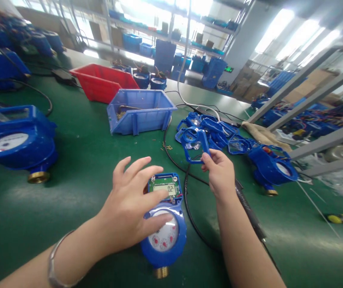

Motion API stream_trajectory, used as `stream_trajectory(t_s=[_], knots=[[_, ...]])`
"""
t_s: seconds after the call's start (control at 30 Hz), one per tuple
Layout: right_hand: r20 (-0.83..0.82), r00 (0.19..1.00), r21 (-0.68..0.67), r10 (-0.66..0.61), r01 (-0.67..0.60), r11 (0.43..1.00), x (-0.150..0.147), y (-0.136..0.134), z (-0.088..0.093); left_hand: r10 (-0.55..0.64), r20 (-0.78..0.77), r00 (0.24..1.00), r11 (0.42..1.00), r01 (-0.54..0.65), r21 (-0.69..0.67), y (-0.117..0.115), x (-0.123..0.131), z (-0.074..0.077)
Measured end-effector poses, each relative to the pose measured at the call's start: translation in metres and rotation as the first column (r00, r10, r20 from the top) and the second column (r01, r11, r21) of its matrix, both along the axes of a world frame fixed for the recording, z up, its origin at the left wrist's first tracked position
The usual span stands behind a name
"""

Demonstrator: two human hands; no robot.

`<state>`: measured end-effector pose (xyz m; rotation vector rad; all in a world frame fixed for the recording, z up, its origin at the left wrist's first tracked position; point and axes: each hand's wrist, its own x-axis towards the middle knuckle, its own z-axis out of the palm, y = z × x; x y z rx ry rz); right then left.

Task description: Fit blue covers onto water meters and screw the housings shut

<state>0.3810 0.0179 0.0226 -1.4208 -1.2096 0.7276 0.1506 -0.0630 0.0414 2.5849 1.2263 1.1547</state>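
Observation:
A blue water meter [181, 236] lies on the green table in front of me, its brass fitting pointing toward me. Its upper housing is uncovered, so a circuit board with a lit digital display [161, 189] shows. My left hand [132, 200] is spread over the meter's left side, thumb across the round dial and a finger over the display; whether it touches cannot be made out. To the right and slightly higher, my right hand [219, 172] pinches a blue plastic cover frame [186, 154] by its lower right corner, in front of a pile of similar covers [216, 132].
A blue bin [150, 120] with small brass-coloured parts stands beyond the meter, next to a red bin [99, 86]. Other water meters stand at left [18, 140] and right [275, 170]. A black cable [186, 200] crosses the table. Loose screws [167, 147] lie near the blue bin.

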Motion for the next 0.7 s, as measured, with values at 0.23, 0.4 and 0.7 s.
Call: stream_trajectory(t_s=[0.23, 0.4, 0.7], knots=[[-0.188, 0.982, 0.071, -0.005, 0.018, 0.997, 0.001, -0.014, 0.024, 0.045, -0.211, 0.976, 0.999, -0.043, 0.018, 0.006, 0.022, 0.007], [-0.258, 0.966, 0.114, 0.003, 0.028, 0.993, 0.004, -0.020, 0.033, 0.027, -0.175, 0.984, 1.000, -0.028, -0.004, 0.007, 0.021, -0.001], [-0.302, 0.952, 0.159, 0.043, 0.006, 0.987, 0.002, -0.028, 0.040, 0.005, -0.184, 0.983, 0.999, -0.014, -0.044, 0.006, 0.021, 0.000]])
